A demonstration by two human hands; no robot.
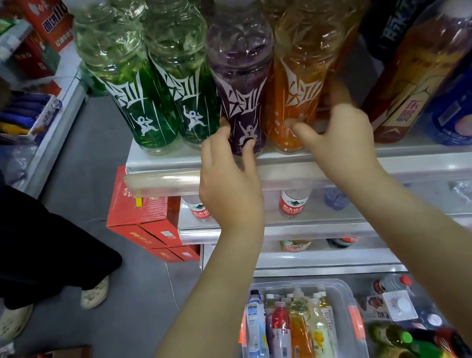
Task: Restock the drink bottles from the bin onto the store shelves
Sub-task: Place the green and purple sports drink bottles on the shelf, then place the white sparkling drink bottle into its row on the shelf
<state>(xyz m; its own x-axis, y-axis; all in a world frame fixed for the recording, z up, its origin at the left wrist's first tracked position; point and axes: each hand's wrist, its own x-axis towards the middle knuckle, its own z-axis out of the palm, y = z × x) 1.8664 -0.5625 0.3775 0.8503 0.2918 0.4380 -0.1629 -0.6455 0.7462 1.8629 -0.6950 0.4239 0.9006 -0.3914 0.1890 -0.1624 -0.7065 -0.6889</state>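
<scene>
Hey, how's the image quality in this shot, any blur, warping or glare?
Head view: strong wide-angle warping, the shelf edge bows and the green bottles tilt outward; head view: the right hand gripping the orange bottle is motion-smeared, the left hand on the purple bottle looks sharper; head view: the corners are soft, the light is even, with only small highlights on the plastic.

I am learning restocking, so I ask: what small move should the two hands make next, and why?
Probably push the purple bottle and orange bottle slightly back: the left hand and right hand grip them low, close to the shelf edge.
</scene>
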